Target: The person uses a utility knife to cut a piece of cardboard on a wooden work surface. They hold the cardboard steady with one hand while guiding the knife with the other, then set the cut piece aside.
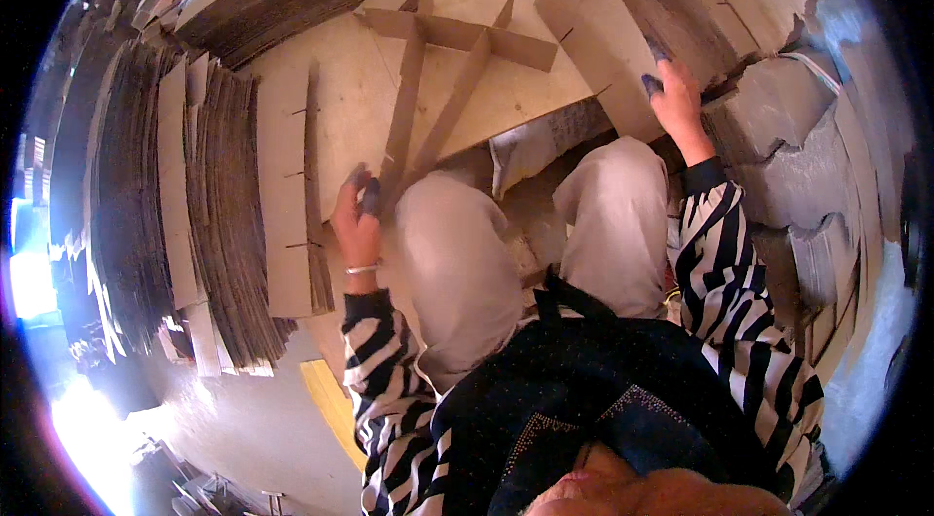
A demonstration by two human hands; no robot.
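Note:
On the board in front of me, several slotted cardboard strips stand on edge, crossed into one another, with two long ones running toward my knees. My left hand, its fingertips darkly covered, is beside the near end of a long strip. Its thumb and forefinger look apart, and nothing shows between them. At the right, my right hand pinches the edge of a wide slotted cardboard strip, thumb on the near face. The fingers behind that edge are partly hidden.
Stacked slotted cardboard stands left of my left hand, beside thicker stacks. Another cardboard pile lies far left. More strips are stacked beyond my right hand. Wrapped bundles stand at the right. My knees are below the board edge.

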